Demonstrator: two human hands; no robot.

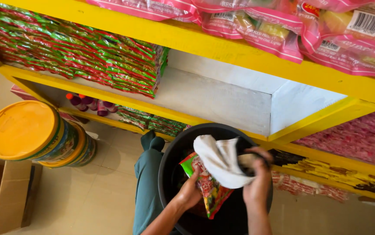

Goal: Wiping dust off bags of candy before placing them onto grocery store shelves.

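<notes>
— Well, what do I log for the packet?
— I see a glossy green-and-red snack packet (209,187); left hand (190,191) clamped on it over the black bucket (170,161); right hand (258,185) gripping a white cloth (220,161) against it.

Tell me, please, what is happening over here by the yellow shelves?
A person is bent over a black bucket beside the yellow shelves. The left hand holds a colourful snack packet over the bucket, and the right hand presses a white cloth against it. One shelf section is bare; others hold stacked green and pink packets. Yellow-lidded tubs and a cardboard box stand on the floor.
</notes>
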